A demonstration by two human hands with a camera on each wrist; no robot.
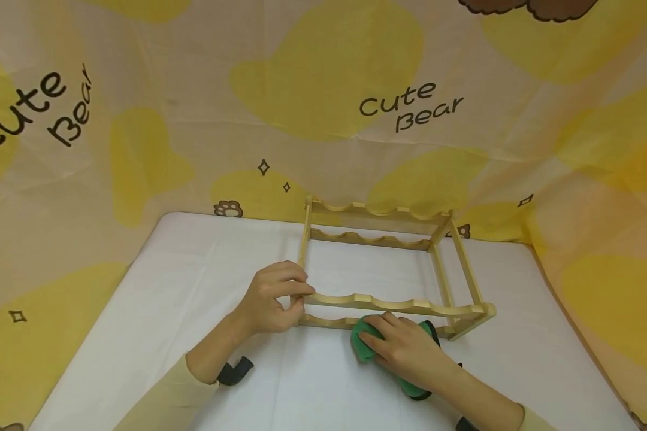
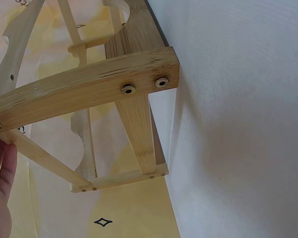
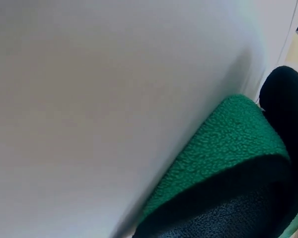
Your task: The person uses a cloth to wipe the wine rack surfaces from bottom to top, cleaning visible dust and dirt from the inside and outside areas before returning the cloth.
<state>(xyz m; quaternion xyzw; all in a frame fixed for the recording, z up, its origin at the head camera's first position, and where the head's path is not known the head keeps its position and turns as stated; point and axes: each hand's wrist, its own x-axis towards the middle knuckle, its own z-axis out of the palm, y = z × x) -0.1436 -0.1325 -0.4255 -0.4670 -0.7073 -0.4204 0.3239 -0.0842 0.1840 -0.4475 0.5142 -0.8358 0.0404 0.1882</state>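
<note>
A light wooden rack (image 1: 362,299) with scalloped rails stands on the table in the head view. My left hand (image 1: 275,296) holds its upper front left corner, thumb and fingers about the wood. Screw heads dot the rack's end frame (image 2: 89,82) in the left wrist view, where part of that hand (image 2: 1,193) shows at the left edge. In my right hand (image 1: 407,347) is a bunched green cloth (image 1: 362,347) with black edging, held against the lower front rail. The right wrist view has the cloth (image 3: 223,144) close up, its dark underside showing; the right fingers are hidden there.
White covering lies over the table (image 1: 167,299). A yellow and cream printed sheet (image 1: 323,90) hangs close behind the rack and along both sides. Dark pieces (image 1: 236,371) show by the left wrist.
</note>
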